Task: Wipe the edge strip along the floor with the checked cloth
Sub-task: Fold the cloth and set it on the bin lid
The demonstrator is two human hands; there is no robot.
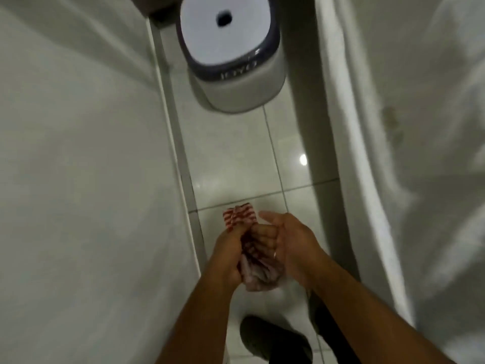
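The checked cloth [241,218], red and white, is bunched between both hands above the floor tiles. My left hand [228,256] grips its left side with fingers closed around it. My right hand [288,240] presses against the cloth's right side, palm inward, fingers partly spread, a ring on one finger. The grey edge strip [183,164] runs along the foot of the left wall, from the top of the view down past my left hand. The cloth is held a little to the right of the strip, not touching it.
A white stool or bin with a dark rim and a hole in its top [231,48] stands on the floor ahead. A white wall [78,153] rises on the left, a white curved tub side [380,153] on the right. My dark shoe [273,340] is below.
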